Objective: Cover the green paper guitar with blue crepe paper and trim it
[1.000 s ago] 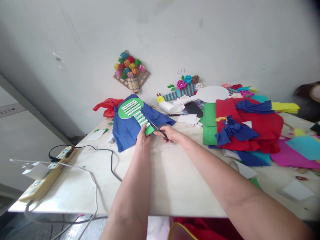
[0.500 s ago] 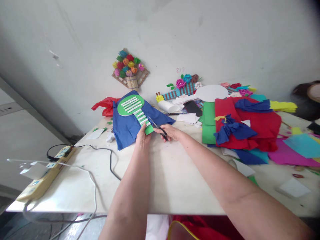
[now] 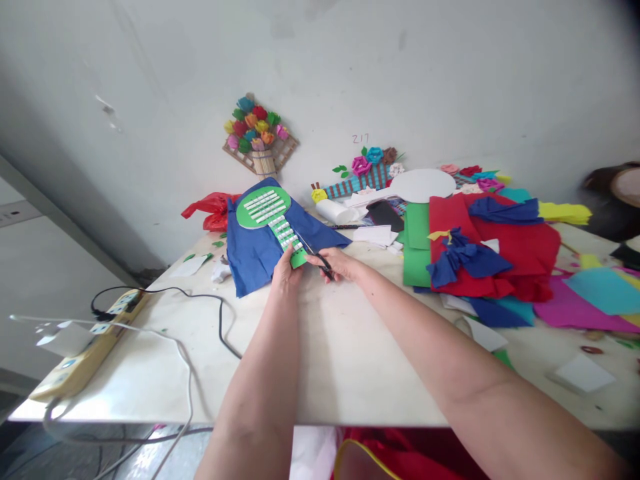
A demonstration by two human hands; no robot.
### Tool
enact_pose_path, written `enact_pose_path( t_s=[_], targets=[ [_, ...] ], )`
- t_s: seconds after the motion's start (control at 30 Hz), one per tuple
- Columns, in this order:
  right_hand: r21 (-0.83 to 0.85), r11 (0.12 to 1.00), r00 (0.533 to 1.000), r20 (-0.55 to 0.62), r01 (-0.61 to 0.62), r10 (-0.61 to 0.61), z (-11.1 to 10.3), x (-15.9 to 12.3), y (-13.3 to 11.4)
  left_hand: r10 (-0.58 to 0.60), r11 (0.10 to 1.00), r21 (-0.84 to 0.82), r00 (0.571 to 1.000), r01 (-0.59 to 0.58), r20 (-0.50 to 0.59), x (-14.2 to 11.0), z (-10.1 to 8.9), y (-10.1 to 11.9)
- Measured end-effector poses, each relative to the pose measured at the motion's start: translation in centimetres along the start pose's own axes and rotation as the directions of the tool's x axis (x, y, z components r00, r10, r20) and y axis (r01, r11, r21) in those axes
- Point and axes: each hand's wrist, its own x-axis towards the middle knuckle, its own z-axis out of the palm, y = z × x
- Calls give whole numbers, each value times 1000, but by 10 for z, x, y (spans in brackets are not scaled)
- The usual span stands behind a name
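My left hand grips the lower end of a green paddle-shaped cutout, which has a round top and a narrow handle. Rows of white strips cross its face. Underneath it, and reaching past it on both sides, is a sheet of blue paper. In my right hand is a pair of scissors with black handles. Their blades point up and left, over the blue paper and right beside the cutout's handle. I cannot tell whether the blades touch the paper.
A power strip with cords lies at the left. Green, red and blue paper is piled at the right. Behind stand a white oval, a paper roll and a flower craft. Red plastic lies back left.
Both hands, the cutout and the scissors keep almost the same place. The view has shifted slightly, and the scissors' handles look a little closer together.
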Motion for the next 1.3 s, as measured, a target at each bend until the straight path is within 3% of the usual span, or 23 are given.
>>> enact_pose_path(
  t_s=[0.87,1.3],
  targets=[
    [44,999,994,-99,-31,35,9,-4,-3,4,1000,-4,1000,-4,-9,5,-3,0],
    [106,994,999,-43,9,-4,4,-1,1,-15,1000,-18,1000,15,13,1,-1,1]
  ],
)
